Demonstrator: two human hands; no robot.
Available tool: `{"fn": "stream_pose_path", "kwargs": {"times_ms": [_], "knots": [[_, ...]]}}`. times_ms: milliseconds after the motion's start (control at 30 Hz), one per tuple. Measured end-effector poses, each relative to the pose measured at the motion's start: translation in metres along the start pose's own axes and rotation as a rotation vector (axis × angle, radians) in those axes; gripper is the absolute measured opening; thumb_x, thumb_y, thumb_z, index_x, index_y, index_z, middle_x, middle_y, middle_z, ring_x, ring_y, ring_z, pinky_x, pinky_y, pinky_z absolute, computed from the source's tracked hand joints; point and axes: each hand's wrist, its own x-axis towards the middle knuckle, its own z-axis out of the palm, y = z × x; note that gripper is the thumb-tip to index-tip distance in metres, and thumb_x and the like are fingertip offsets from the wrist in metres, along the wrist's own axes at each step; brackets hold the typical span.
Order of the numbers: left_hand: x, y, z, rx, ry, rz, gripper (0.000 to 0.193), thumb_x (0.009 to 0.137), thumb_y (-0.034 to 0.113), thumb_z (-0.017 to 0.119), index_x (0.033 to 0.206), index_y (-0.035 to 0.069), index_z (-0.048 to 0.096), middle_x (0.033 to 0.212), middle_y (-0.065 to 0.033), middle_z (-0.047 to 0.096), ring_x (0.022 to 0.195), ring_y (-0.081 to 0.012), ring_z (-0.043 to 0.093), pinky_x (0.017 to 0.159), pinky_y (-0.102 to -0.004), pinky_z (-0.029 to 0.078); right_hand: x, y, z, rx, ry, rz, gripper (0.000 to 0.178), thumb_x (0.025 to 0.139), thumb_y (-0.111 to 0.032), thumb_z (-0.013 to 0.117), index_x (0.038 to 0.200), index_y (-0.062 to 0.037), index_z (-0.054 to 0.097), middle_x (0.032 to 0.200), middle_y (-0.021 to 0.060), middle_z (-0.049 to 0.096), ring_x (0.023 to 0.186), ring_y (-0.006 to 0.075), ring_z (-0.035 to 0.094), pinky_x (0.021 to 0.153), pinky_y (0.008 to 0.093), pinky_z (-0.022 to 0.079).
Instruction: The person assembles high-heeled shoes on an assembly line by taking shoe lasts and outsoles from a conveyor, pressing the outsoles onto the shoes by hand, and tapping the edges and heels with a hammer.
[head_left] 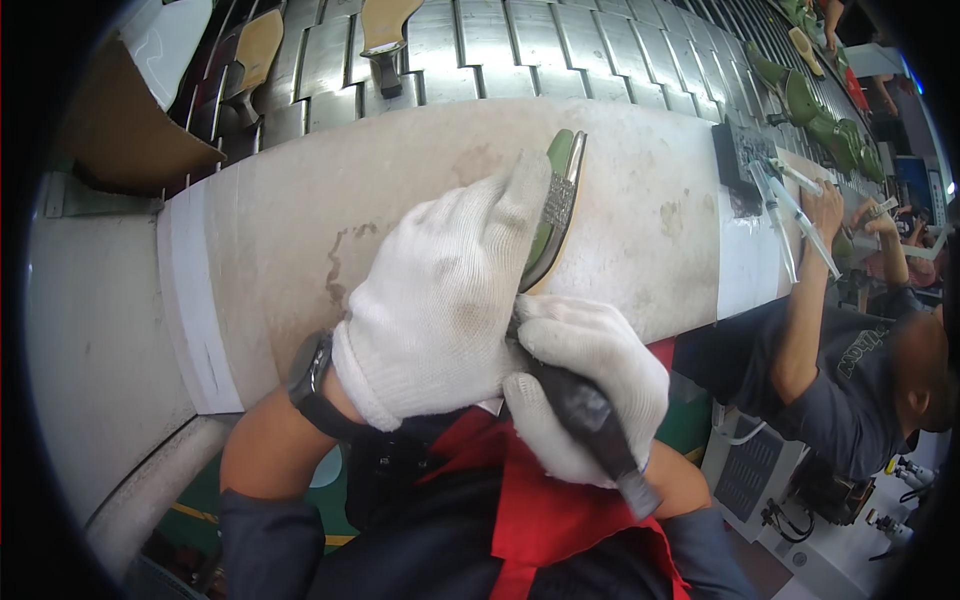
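Currently, left hand (440, 280) holds green shoe (541, 243) over surface (640, 230), fingers along its side; right hand (610, 350) has fingers closed round black tool (578, 402) near shoe.

Premises are a shoe-factory workshop. Beyond the worktable (640, 260), a slatted metal conveyor (520, 45) carries heeled shoes (388, 22). Right of the worktable are a co-worker (850, 365) and machinery (748, 465).

Gloved hands (440, 290) (595, 385) sit close together, right one curled.
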Motion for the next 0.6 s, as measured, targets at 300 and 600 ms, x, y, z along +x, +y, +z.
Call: {"fn": "stream_pose_path", "kwargs": {"times_ms": [300, 600], "knots": [[-0.03, -0.034, -0.019, -0.317, -0.055, -0.127, 0.072, 0.097, 0.024, 0.078, 0.157, -0.008, 0.054, 0.14, -0.0297, 0.068, 0.13, -0.0439, 0.068, 0.114, -0.0475, 0.051, 0.014, 0.009, -0.017, -0.15, -0.003, -0.171, 0.039, 0.08, 0.002, 0.087, 0.117, -0.0003, 0.074, 0.113, 0.0195, 0.08, 0.103, 0.0354, 0.081, 0.094, 0.0427, 0.063], [-0.034, -0.037, -0.016, -0.296, 0.012, -0.075, 0.056, 0.102, 0.016, 0.069, 0.149, -0.011, 0.059, 0.137, -0.0289, 0.07, 0.125, -0.0441, 0.07, 0.11, -0.0486, 0.053, -0.007, 0.001, 0.006, 0.122, -0.147, 0.126, 0.043, 0.08, 0.003, 0.088, 0.121, -0.0002, 0.075, 0.116, 0.0207, 0.081, 0.105, 0.035, 0.081, 0.094, 0.0415, 0.064]]}}
